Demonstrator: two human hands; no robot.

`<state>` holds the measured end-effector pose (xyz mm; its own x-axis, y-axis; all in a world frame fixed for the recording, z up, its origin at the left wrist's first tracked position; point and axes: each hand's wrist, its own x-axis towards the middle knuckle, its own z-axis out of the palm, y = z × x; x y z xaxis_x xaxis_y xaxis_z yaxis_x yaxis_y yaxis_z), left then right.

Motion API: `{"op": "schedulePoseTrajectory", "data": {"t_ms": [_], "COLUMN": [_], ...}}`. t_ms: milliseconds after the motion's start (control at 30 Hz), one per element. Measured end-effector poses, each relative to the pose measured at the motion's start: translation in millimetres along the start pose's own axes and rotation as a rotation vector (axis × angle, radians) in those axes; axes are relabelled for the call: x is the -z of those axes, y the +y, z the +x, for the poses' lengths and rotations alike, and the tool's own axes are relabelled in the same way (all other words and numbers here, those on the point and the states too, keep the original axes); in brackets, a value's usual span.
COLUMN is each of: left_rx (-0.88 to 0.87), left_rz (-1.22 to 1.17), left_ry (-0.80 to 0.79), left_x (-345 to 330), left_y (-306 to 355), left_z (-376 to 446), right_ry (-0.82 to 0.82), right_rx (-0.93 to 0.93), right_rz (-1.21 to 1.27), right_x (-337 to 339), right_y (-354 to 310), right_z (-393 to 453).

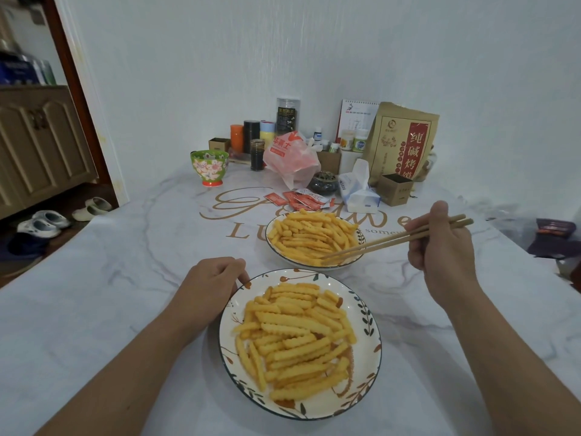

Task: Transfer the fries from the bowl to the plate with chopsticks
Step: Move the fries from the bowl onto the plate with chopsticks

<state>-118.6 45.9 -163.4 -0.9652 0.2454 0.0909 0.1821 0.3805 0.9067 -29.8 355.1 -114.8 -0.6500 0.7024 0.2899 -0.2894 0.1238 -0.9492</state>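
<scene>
- nearest me, the plate (pixel 372 313) already carries a wide heap of crinkle-cut fries (pixel 295 335); my left hand (pixel 210 284) curls its fingers on the rim at the far left, steadying it.
- beyond it, my right hand (pixel 440 247) grips the wooden chopsticks (pixel 393 239) near their top ends, tips almost closed, down among the fries in the bowl (pixel 270 239) at its near right edge.
- whether a fry is caught between the tips i cannot tell.
- i judge it best to pinch one fry near its middle, lift level, then carry it low across the short gap to the plate.
</scene>
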Motion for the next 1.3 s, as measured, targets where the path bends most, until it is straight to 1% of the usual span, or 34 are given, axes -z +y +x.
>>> {"op": "schedulePoseTrajectory", "data": {"t_ms": [100,167,367,533,667,800,1067,1133,1300], "left_rx": [0.001,-0.001,0.007,0.007,0.006,0.0,0.005,0.002,0.007], "left_rz": [0.001,0.008,0.002,0.006,0.01,0.016,0.009,0.014,0.002], "left_ry": [-0.003,-0.002,-0.004,-0.005,-0.003,-0.004,-0.007,-0.008,-0.008], "left_x": [0,0,1,0,0,0,0,0,1], "left_y": [0,1,2,3,2,2,1,1,1], "left_z": [-1,-1,-1,-2,-2,-1,-1,-1,0], "right_ry": [0.077,0.078,-0.071,-0.117,-0.087,-0.043,0.071,0.064,0.048], "right_rx": [-0.015,-0.021,-0.04,-0.053,-0.071,-0.077,-0.199,-0.219,-0.188], "right_rz": [0.091,0.103,0.15,0.075,0.016,0.035,0.234,0.277,0.29], "right_x": [4,7,7,-2,-12,-12,-7,-3,0], "right_y": [-2,-3,-2,2,5,2,2,-2,-3], "right_z": [3,5,4,-2,-6,-3,0,1,1]}}
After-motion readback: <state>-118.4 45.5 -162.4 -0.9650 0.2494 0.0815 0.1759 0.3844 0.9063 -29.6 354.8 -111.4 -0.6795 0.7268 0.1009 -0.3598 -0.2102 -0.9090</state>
